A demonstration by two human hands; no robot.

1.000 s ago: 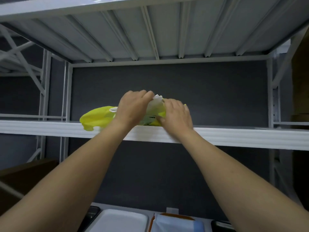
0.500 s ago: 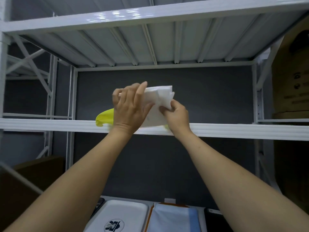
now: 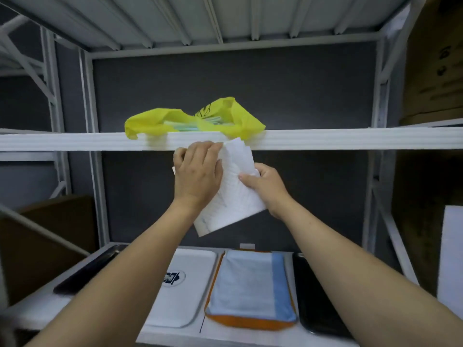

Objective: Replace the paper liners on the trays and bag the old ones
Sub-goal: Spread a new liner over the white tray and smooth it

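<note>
Shelf (image 3: 350, 139) with yellow bag (image 3: 155, 121), left hand (image 3: 198, 177) and right hand (image 3: 266, 190) gripping paper liners (image 3: 234, 199)

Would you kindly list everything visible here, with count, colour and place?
Rack: one, white, fills view.
Plastic bag: one, yellow, upper shelf.
Paper sheets: one stack, white, below the bag, in both hands.
Logo tray: one, white, lower shelf.
Orange tray: one, orange, right of logo tray.
Liner: one, blue, in orange tray.
Left black tray: one, black, lower shelf's left end.
Right black tray: one, black, right of orange tray.
Cardboard box: one, brown, top right.
Left hand: one, grips the sheets.
Right hand: one, pinches the sheets.
</note>
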